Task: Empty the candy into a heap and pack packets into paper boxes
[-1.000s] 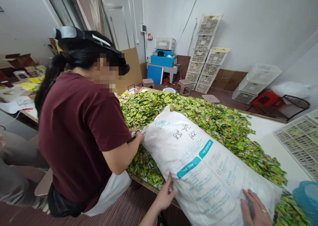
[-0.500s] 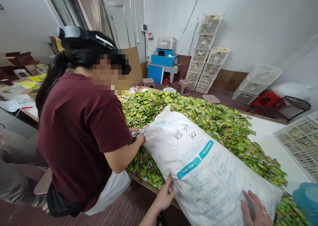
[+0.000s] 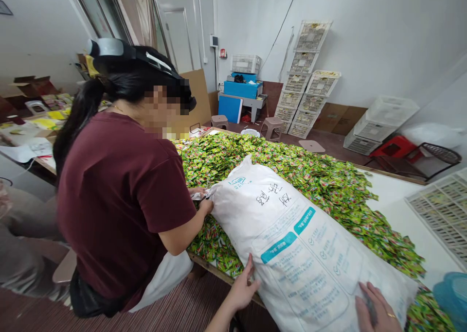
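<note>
This looks like a small packing workshop, shown by the heaped small shiny green packets point(image 3: 328, 191) on a broad white surface point(image 3: 388, 193), the bulging white printed sack point(image 3: 310, 254), and tall stacks of white slatted plastic crates point(image 3: 311, 36).

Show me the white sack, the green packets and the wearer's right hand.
White sack point(image 3: 314, 247): head view, middle of its printed face.
Green packets point(image 3: 317, 169): head view, pile beyond the sack.
Right hand point(image 3: 383, 309): head view, on its fingers.
</note>
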### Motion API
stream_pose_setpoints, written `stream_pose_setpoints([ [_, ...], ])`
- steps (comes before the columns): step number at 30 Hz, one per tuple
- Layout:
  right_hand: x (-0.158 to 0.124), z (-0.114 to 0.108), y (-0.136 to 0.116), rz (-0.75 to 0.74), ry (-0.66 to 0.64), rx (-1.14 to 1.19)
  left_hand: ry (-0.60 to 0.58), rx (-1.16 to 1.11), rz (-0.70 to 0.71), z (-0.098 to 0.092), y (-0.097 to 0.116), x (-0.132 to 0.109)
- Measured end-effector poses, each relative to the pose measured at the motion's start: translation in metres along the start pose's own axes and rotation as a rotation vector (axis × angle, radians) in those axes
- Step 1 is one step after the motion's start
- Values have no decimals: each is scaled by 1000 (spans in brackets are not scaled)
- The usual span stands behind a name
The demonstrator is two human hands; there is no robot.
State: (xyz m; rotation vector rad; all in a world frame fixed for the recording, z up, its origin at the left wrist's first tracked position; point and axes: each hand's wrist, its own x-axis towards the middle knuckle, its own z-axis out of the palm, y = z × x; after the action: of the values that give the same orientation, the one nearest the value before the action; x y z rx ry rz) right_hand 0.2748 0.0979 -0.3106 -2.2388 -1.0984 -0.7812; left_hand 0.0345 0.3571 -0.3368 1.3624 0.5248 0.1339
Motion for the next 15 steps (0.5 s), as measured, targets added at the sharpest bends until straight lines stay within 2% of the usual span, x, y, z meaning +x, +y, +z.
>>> stream_pose_setpoints([
  [9,2,0,-2,-22,25,-18,-4,-18,16,0,-4,3],
  [15,0,0,-2,27,16,-12,-5,-10,9,-1,-5,2],
])
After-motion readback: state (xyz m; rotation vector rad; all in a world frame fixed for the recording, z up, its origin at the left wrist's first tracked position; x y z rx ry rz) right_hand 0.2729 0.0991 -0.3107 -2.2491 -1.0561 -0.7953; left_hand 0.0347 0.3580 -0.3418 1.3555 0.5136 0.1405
